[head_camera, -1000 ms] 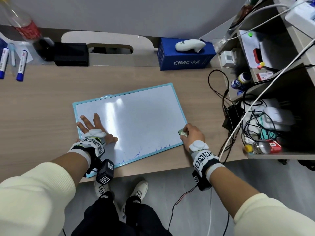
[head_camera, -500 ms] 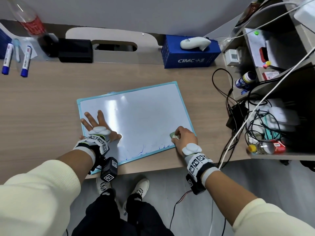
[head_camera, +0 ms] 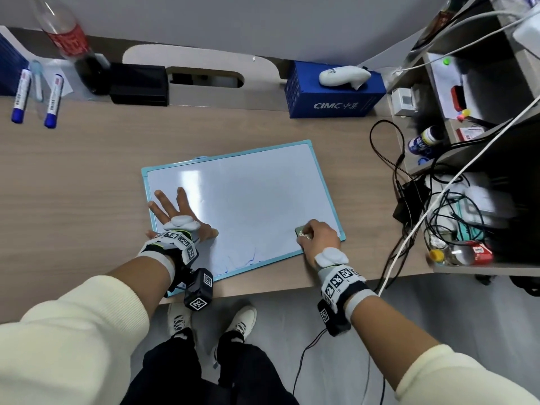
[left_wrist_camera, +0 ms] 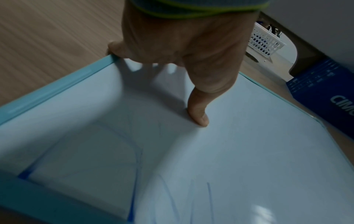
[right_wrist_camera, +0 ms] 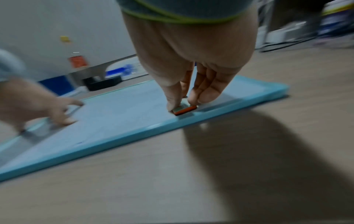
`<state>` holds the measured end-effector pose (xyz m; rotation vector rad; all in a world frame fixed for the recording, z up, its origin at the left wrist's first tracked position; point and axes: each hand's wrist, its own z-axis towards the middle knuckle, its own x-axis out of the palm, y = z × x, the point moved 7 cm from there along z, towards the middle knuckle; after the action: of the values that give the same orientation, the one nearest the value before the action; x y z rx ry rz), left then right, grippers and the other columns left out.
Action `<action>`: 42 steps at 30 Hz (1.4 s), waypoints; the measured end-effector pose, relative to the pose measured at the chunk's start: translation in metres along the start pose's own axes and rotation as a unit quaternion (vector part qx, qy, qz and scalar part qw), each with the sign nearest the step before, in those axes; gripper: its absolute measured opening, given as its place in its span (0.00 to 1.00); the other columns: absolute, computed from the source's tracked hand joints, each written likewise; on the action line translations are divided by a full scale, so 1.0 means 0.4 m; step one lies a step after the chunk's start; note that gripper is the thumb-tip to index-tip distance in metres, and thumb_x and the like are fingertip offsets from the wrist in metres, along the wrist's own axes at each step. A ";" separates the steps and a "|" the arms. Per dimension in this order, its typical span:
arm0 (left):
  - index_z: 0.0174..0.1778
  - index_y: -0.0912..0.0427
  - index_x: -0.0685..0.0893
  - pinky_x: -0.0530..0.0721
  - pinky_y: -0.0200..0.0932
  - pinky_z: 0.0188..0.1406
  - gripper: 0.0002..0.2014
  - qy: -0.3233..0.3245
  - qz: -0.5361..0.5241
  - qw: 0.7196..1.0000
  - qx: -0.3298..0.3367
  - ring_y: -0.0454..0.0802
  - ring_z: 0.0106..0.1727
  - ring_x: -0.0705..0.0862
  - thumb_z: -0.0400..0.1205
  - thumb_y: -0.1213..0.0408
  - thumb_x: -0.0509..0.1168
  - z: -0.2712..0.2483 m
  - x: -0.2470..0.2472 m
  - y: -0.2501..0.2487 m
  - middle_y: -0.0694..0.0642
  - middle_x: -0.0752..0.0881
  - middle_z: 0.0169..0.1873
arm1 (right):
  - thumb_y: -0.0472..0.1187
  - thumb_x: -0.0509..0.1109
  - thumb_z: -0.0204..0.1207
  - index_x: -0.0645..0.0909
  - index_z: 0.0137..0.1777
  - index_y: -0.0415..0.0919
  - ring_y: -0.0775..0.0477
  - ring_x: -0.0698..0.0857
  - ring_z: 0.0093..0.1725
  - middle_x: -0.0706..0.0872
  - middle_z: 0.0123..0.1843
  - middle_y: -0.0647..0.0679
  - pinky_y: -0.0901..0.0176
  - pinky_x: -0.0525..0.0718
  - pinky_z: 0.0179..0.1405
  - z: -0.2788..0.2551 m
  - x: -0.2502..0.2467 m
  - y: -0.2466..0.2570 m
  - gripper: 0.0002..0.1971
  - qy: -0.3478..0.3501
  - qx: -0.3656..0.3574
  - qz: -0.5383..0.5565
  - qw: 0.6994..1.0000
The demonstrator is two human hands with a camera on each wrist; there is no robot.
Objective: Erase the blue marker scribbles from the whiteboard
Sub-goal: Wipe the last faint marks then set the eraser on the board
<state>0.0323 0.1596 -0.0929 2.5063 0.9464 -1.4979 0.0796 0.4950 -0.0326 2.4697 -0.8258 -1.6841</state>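
Note:
A whiteboard (head_camera: pixel 251 200) with a light blue frame lies on the wooden desk. Faint blue marker scribbles (head_camera: pixel 245 260) run along its near edge, also seen as blue strokes (left_wrist_camera: pixel 209 201) in the left wrist view. My left hand (head_camera: pixel 178 213) lies flat with spread fingers on the board's left part, its thumb (left_wrist_camera: pixel 199 116) pressing the surface. My right hand (head_camera: pixel 317 233) pinches a small flat eraser (right_wrist_camera: pixel 184 109) with an orange underside and holds it on the board (right_wrist_camera: pixel 122 115) near the near right corner.
Two blue markers (head_camera: pixel 35 97) lie at the back left beside a bottle (head_camera: pixel 70 39). A black box (head_camera: pixel 138 83) and a blue carton (head_camera: pixel 336 95) stand at the back. Tangled cables (head_camera: pixel 438 206) and shelves crowd the right side. The desk's near edge runs just below the board.
My right hand slid the eraser leftward along the board's near edge from the right frame. The left hand stayed pressed on the board.

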 end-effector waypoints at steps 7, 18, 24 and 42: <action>0.87 0.49 0.41 0.44 0.74 0.81 0.68 0.016 -0.004 1.000 0.014 0.67 0.86 0.36 0.62 0.44 0.82 -0.008 -0.010 -0.003 0.62 0.33 0.85 | 0.43 0.73 0.75 0.81 0.51 0.43 0.41 0.84 0.48 0.83 0.52 0.44 0.61 0.71 0.41 -0.115 0.179 0.190 0.07 0.057 -0.071 0.018 0.996; 0.86 0.39 0.49 0.56 0.74 0.76 0.44 -0.062 0.002 0.998 -0.024 0.61 0.87 0.44 0.78 0.45 0.67 -0.005 -0.132 0.199 0.55 0.40 0.87 | 0.44 0.75 0.74 0.83 0.50 0.43 0.42 0.84 0.48 0.86 0.51 0.44 0.60 0.76 0.43 -0.110 0.122 0.174 0.08 0.002 0.003 0.017 1.000; 0.87 0.41 0.46 0.41 0.77 0.78 0.38 -0.003 -0.010 1.000 -0.001 0.64 0.87 0.36 0.83 0.44 0.58 0.032 -0.093 0.231 0.56 0.35 0.86 | 0.43 0.73 0.75 0.82 0.50 0.44 0.44 0.84 0.49 0.84 0.52 0.46 0.62 0.75 0.44 -0.204 0.274 0.332 0.07 0.065 -0.073 0.051 0.994; 0.85 0.36 0.39 0.47 0.77 0.78 0.41 0.008 0.021 1.000 -0.009 0.62 0.87 0.37 0.81 0.33 0.54 0.011 -0.105 0.242 0.57 0.35 0.86 | 0.40 0.73 0.74 0.82 0.49 0.41 0.42 0.83 0.48 0.83 0.52 0.44 0.63 0.70 0.42 -0.188 0.210 0.278 0.06 0.036 -0.052 0.023 0.998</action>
<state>0.0669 0.0601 -0.0841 2.5127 0.9000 -1.4543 0.1234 0.3429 -0.0379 2.4076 -0.7601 -1.5714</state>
